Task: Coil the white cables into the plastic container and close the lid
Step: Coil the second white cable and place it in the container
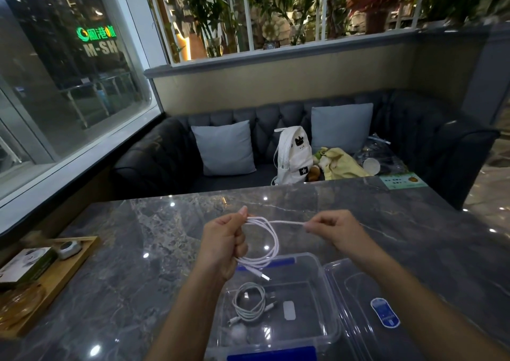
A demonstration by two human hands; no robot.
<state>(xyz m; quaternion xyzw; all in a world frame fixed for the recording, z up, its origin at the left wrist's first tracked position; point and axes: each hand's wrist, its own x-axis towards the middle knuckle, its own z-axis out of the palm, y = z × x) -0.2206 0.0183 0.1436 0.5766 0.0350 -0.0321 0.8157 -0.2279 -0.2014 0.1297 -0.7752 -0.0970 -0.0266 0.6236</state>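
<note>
Two thin white cables — one held, one boxed.
The left hand (pixel 225 239) curls round the looped white cable (pixel 271 246) above the clear rectangular plastic container (pixel 335 330); the right hand (pixel 335 229) pinches its taut strand. The coiled white cable (pixel 249 302) lies inside; one clear lid (pixel 356 291) beside.

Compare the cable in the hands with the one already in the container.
The held cable hangs in large loose loops from the left hand, its end pinched by the right hand; the boxed cable is a smaller, finished coil. The held cable is up in the air; the boxed cable lies inside the container. Both are white.
</note>
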